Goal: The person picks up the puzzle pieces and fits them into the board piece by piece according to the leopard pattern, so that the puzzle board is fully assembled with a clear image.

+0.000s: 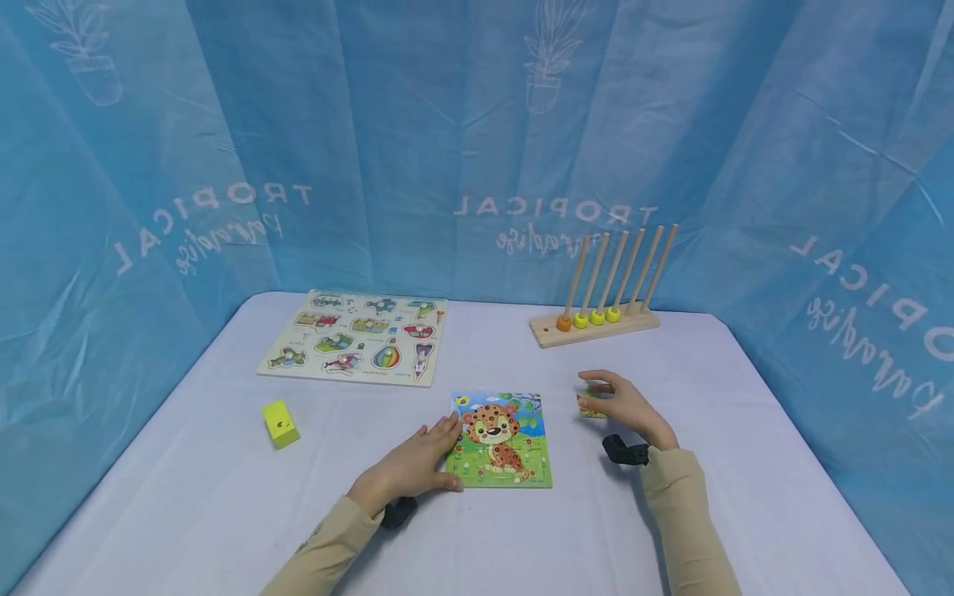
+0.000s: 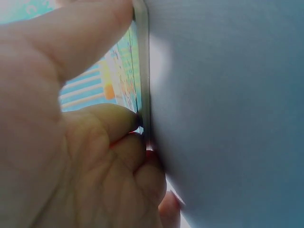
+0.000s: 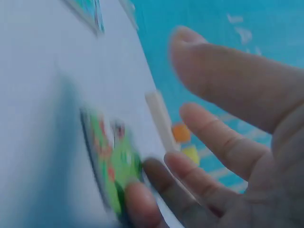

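Note:
In the head view, a square jigsaw puzzle (image 1: 501, 439) with a leopard cub picture lies flat at the middle of the table. My left hand (image 1: 414, 463) rests against its left edge, fingers fairly straight and thumb near the lower left corner. The left wrist view shows the fingers and thumb touching the board's thin rim (image 2: 143, 71). To the right of the puzzle, my right hand (image 1: 626, 406) is spread above a small printed puzzle piece (image 1: 594, 407). In the blurred right wrist view, a gap parts the thumb from this green piece (image 3: 114, 156); fingertip contact is unclear.
A wooden peg puzzle board (image 1: 356, 339) with vehicle pictures lies at the back left. Nearer stands a yellow block (image 1: 280, 424). At the back right is a wooden stacking rack (image 1: 641, 321) with tall rods and several orange and yellow beads. A blue curtain (image 1: 417, 149) hangs behind.

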`<state>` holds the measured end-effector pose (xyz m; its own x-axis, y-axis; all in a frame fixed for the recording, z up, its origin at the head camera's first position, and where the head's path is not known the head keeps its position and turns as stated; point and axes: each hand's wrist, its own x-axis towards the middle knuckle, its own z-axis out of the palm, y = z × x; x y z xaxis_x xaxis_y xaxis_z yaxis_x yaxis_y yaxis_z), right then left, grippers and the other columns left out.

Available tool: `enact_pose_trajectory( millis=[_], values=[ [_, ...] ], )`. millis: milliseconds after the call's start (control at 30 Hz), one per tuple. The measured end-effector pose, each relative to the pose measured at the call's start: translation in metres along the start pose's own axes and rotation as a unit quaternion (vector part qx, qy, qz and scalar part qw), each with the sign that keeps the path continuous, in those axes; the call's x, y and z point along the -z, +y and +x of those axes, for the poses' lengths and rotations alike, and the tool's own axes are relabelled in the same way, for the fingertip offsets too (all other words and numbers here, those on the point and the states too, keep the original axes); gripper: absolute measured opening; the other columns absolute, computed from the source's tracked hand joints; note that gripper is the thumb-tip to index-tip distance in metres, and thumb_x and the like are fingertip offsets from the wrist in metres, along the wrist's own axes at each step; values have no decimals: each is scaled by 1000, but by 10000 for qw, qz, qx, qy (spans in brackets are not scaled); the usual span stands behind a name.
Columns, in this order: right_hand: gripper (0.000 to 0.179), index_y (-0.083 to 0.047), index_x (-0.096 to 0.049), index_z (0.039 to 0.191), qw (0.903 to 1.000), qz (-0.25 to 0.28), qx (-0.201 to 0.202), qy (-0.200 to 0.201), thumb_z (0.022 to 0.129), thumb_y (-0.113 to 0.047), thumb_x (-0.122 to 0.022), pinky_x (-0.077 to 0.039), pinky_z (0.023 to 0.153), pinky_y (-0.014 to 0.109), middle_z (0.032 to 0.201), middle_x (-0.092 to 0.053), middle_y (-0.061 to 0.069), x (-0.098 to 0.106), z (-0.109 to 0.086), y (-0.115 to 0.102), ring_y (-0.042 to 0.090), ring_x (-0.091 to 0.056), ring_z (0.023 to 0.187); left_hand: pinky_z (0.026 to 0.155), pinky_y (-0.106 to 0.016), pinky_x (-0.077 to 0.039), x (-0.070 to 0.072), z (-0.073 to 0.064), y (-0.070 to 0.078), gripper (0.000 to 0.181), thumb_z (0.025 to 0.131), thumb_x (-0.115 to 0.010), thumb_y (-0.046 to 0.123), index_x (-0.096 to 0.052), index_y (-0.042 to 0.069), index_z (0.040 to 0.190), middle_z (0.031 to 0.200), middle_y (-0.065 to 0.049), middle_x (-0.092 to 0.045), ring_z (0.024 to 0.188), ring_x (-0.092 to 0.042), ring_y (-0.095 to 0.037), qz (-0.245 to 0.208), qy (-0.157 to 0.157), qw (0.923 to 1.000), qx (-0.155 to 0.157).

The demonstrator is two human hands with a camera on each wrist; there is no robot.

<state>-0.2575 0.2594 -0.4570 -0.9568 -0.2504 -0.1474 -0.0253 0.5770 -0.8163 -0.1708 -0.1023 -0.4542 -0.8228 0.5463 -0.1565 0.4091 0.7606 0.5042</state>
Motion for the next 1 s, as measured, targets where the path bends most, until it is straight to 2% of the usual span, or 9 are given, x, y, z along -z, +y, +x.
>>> enact_pose_trajectory(
  millis=[133,200,367,500,567,667,800,900,1000],
  values=[
    [79,-6,-30,151,9997,67,102,-201,86,-19,-73,-40,108,59,151,-36,26,9,-2,14,44,-37,138,122,-53,-18,0,0,0,91,84,-71,40,-27,-3,150,161,-20,-18,149,-20,-35,25,10,10000,18],
    [82,-5,-29,151,9994,58,213,-257,83,-13,-75,-40,108,59,152,-35,26,10,-2,16,44,-36,138,122,-53,-19,0,0,0,91,84,-71,40,-27,-3,150,161,-19,-18,149,-20,-35,35,11,10000,15],
    [77,-4,-38,147,9985,-425,321,-124,80,-2,-75,-47,103,55,149,-38,26,6,-1,13,45,-40,135,122,-54,-19,-1,0,-1,91,84,-71,41,-27,-3,150,161,-19,-18,149,-20,-35,38,12,10000,3],
    [71,-7,-46,144,9973,-716,104,80,79,-3,-76,-51,96,50,141,-47,25,3,-1,10,43,-48,125,122,-53,-19,-1,1,0,90,84,-71,40,-27,-3,150,161,-19,-18,149,-20,-35,23,17,10000,14],
    [65,-8,-50,140,9978,-618,-110,203,80,-3,-76,-54,87,43,132,-52,24,3,-2,9,38,-53,113,122,-53,-19,-1,0,0,91,84,-71,40,-27,-3,150,161,-19,-18,149,-20,-35,22,10,10000,12],
    [51,-5,-57,130,9978,-391,-408,357,82,-6,-74,-52,71,31,115,-59,19,4,-3,8,25,-56,92,122,-54,-19,-1,1,-1,91,84,-71,40,-27,-3,150,161,-20,-18,149,-20,-35,11,-8,10000,8],
    [39,2,-56,120,9969,-1,-707,344,87,-12,-71,-49,57,23,94,-66,9,4,-2,8,12,-56,70,122,-54,-20,-2,1,-1,91,84,-72,40,-28,-4,150,161,-20,-19,149,-21,-35,24,10,10000,1],
    [36,5,-54,121,9971,355,-669,84,94,-16,-64,-51,54,21,86,-72,5,4,-1,8,7,-62,65,122,-53,-20,-3,2,-2,91,84,-72,40,-28,-3,150,161,-18,-20,149,-21,-34,84,32,10000,3],
    [35,9,-55,122,9960,716,-413,-350,100,-18,-54,-53,54,21,84,-75,7,3,0,6,7,-68,69,122,-53,-21,-3,2,-3,91,84,-72,40,-28,-3,150,161,-18,-21,149,-22,-34,132,56,9999,-19]
  ],
)
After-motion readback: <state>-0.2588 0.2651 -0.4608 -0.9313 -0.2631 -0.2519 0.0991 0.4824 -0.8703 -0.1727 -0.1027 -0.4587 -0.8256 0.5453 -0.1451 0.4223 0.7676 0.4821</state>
